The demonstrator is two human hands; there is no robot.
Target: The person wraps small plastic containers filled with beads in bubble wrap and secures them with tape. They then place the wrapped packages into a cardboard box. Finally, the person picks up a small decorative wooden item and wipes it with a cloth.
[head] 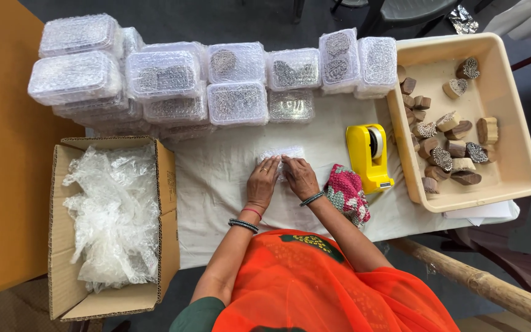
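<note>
Left hand (262,181) and right hand (299,177) press flat on a small bubble-wrapped bundle (281,154) on the white cloth (216,178), fingers closing its wrap. Beyond them stand many wrapped packs (173,77); right, the beige tray (511,104) holds roughly twenty unwrapped wooden printing blocks (444,157). Judged: well along, unfinished.

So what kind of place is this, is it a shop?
More likely a small packing table for handmade goods. A tray holds carved wooden blocks, wrapped bundles are stacked behind, and a box of bubble wrap and a yellow tape dispenser sit near both hands.
</note>
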